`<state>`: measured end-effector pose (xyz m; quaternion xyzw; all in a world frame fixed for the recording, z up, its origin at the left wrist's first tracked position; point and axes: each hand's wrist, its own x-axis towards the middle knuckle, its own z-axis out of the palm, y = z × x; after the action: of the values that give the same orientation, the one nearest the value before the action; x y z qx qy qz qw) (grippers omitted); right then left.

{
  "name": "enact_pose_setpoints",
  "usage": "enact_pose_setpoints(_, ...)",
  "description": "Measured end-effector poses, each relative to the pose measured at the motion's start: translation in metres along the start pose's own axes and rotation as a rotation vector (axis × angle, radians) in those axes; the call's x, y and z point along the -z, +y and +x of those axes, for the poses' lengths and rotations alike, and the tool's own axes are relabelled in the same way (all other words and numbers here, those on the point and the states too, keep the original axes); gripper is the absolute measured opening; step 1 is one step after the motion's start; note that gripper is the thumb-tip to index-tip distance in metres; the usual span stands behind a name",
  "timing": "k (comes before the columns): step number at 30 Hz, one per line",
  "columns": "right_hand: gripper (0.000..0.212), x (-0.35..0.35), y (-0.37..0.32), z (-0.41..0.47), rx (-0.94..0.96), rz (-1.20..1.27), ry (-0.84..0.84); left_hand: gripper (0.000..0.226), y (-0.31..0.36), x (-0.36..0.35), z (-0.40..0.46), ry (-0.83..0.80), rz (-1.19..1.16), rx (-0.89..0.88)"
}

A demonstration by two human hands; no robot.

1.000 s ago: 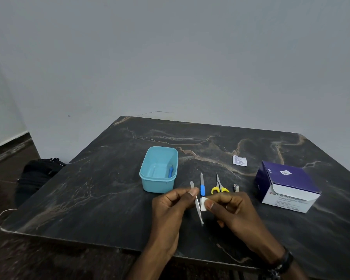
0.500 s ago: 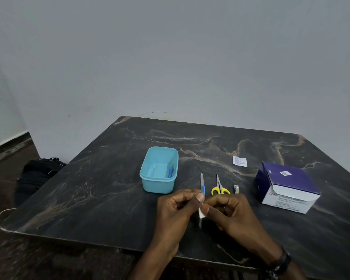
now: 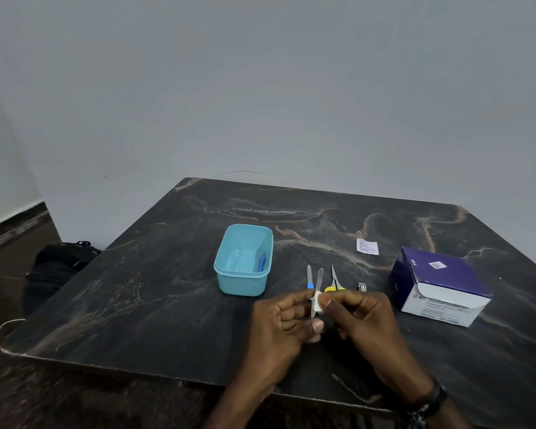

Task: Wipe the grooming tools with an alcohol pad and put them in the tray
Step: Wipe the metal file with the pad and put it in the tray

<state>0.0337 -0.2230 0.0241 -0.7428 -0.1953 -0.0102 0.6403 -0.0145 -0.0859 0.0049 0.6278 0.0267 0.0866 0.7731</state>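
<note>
Silver metal tool [image 3: 318, 278] wrapped by white pad [image 3: 318, 305].

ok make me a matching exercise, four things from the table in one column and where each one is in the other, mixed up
Things:
1. metal file
2. alcohol pad
3. blue-handled tool
4. nail clipper

Places:
A. lying inside the tray
B. pinched in the right hand, wrapped on the file
C. on the table, right of the yellow scissors
D. held in the left hand, tip pointing away

Pairs: 1-D, 2-B, 3-A, 4-C
</note>
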Motion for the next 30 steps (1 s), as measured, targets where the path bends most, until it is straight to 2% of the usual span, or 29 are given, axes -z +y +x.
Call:
enact_pose_setpoints(7,0.013,0.006,0.0062,0.0053,-0.052,0.094,0.184,0.04,0.0022,-0.0017,-0.0013,0.012,-0.032,-0.005)
enact_pose_setpoints(30,0.013,0.0066,0.0055,0.0046,-0.085,0.169,0.127,0.03,0.0009,-0.0017,-0.0012,-0.008,0.058,0.054)
